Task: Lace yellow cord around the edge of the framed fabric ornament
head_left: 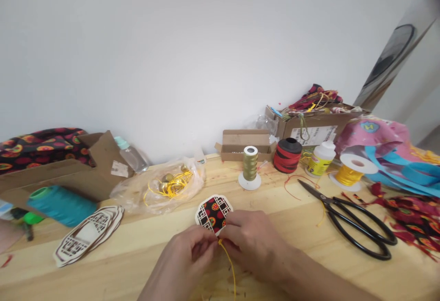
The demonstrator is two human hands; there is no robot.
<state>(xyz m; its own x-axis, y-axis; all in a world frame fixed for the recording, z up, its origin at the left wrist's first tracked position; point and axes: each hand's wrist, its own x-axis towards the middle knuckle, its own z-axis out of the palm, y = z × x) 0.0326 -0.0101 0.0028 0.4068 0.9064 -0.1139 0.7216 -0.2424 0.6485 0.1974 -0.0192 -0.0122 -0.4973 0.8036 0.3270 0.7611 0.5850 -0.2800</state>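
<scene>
Low in the middle of the head view, a pale wooden fretwork ornament [213, 213] with black, red and orange patterned fabric behind it rests on the table. Its lower tip lies between my hands. My left hand [189, 257] is closed, thumb and forefinger pinched around a yellow cord [229, 259] at that tip. From the other side, my right hand [252, 243] is also closed at the cord, its knuckles beside the ornament's right edge. A small knot or loop shows between the fingertips, and the cord's tail hangs towards me. The fingertips partly hide the join.
Black-handled scissors [357, 223] lie at right, near fabric scraps [412, 220] and a yellow cord spool [350, 175]. Behind stand an olive thread spool [250, 165], a red spool [287, 158] and a glue bottle [320, 159]. Wooden cutouts [85, 236] and teal thread [63, 205] lie left.
</scene>
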